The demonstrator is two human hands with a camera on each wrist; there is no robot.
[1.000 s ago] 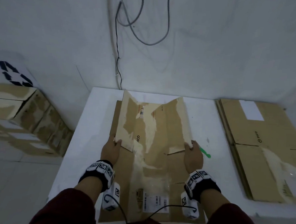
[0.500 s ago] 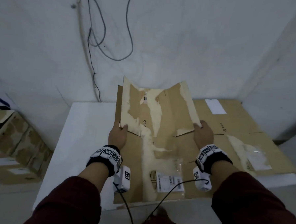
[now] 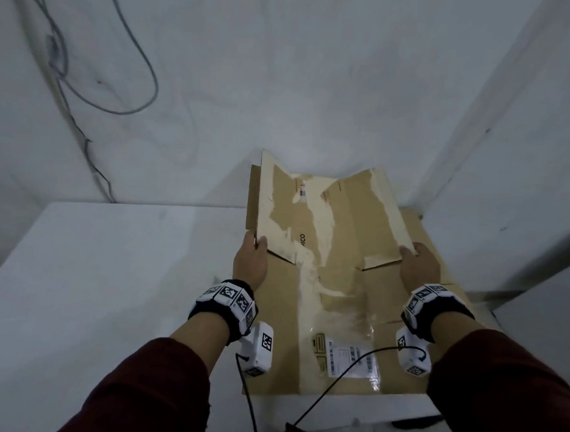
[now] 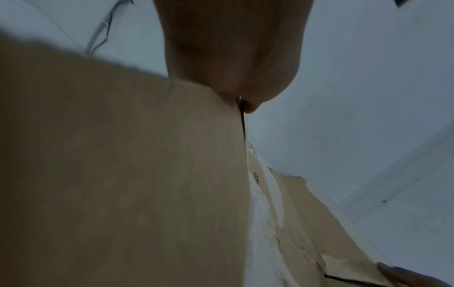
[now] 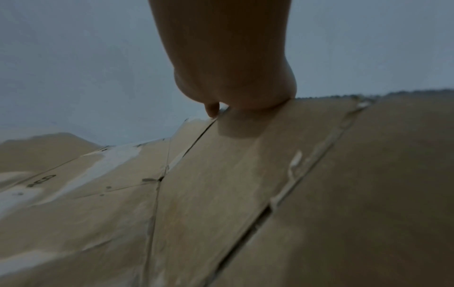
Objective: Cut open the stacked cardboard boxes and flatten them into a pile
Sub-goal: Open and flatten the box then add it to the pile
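Note:
A flattened brown cardboard box [image 3: 333, 284] with torn tape and a white shipping label lies in my hands over the right end of the white table [image 3: 91, 288]. Its two far flaps stand tilted up. My left hand [image 3: 251, 257] grips the box's left edge at the near corner of the left flap; its thumb lies on top. My right hand [image 3: 418, 264] grips the right edge at the right flap's corner. In the left wrist view the left hand [image 4: 233, 77] pinches the cardboard [image 4: 123, 174]. The right wrist view shows the right hand [image 5: 233, 77] pressed on the cardboard [image 5: 245, 194].
Under the held box, a pile of flattened cardboard [image 3: 424, 243] shows at the right edge. White walls form a corner close behind. Grey cables [image 3: 96, 73] hang on the wall at upper left. The table's left half shows bare white surface.
Both hands have carried the flattened box to the right, from the table's middle to over the flat cardboard pile. The view has swung right; the stacked boxes at left are out of frame.

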